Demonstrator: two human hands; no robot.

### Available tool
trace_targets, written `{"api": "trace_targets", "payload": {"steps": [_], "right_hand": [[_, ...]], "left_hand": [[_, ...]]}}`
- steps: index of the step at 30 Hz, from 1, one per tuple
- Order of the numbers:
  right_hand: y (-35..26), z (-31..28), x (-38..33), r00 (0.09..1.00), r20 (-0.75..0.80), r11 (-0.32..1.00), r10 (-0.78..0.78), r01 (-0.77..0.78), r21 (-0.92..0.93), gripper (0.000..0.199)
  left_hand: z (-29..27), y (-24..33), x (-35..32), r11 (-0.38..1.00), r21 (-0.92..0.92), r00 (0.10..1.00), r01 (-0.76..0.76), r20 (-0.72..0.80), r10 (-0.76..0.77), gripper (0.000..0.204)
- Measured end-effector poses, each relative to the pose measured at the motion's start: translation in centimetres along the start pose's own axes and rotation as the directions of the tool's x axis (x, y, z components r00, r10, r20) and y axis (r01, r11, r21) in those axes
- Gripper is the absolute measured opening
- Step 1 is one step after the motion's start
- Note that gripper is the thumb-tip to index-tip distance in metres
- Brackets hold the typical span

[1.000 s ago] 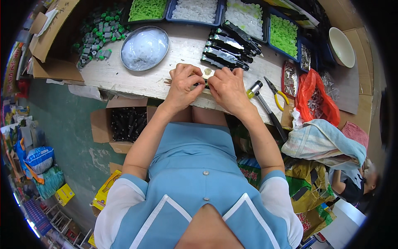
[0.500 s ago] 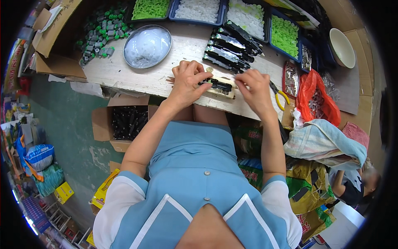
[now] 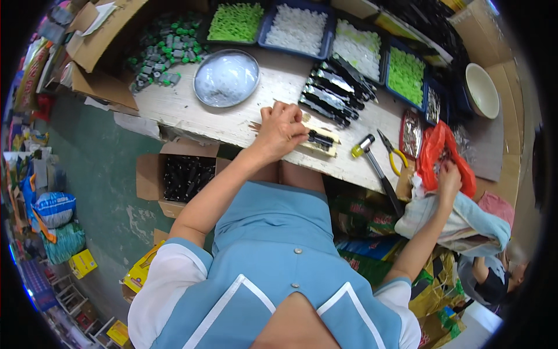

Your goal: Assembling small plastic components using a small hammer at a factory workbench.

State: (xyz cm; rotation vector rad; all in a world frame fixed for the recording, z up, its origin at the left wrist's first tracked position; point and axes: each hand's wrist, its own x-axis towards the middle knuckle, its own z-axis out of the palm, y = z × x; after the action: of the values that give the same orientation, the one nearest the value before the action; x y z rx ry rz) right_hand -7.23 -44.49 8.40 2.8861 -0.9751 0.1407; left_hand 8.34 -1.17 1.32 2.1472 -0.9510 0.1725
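A black part (image 3: 320, 139) lies in a cream holder (image 3: 317, 148) near the front edge of the table (image 3: 226, 121). The left hand (image 3: 283, 131), fingers bent together, is at the part's left end. The right hand (image 3: 449, 180) reaches into a red bag (image 3: 430, 158) near the right front corner. I cannot tell what either hand pinches.

What the red bag (image 3: 429, 161) holds lies partly behind the right hand (image 3: 449, 179), too small to tell. Left of the bag, the left hand (image 3: 281, 131) covers one end of a black part (image 3: 321, 139).
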Motion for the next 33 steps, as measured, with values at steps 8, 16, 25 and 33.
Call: {"api": "trace_targets", "payload": {"steps": [8,16,25,33], "right_hand": [[1.6,4.6,0.6,0.971,0.238,0.999,0.027,-0.032,0.017,0.024],[0.7,4.5,2.2,0.975,0.182,0.989,0.127,-0.139,0.056,0.03],[-1.4,3.0,1.7,0.967,0.184,0.982,0.179,-0.186,0.021,0.033],[-2.6,2.7,2.1,0.973,0.155,0.983,0.169,-0.155,-0.1,0.027]], "left_hand": [[-2.0,-2.1,1.0,0.988,0.151,0.982,-0.024,-0.18,0.051,0.022],[-11.3,-16.4,13.4,0.835,0.34,0.896,0.433,-0.267,-0.356,0.033],[-10.6,-17.5,15.4,0.824,0.402,0.913,0.4,-0.092,-0.398,0.018],[-11.8,-21.0,15.0,0.823,-0.046,0.786,0.566,-0.272,-0.555,0.018]]}}
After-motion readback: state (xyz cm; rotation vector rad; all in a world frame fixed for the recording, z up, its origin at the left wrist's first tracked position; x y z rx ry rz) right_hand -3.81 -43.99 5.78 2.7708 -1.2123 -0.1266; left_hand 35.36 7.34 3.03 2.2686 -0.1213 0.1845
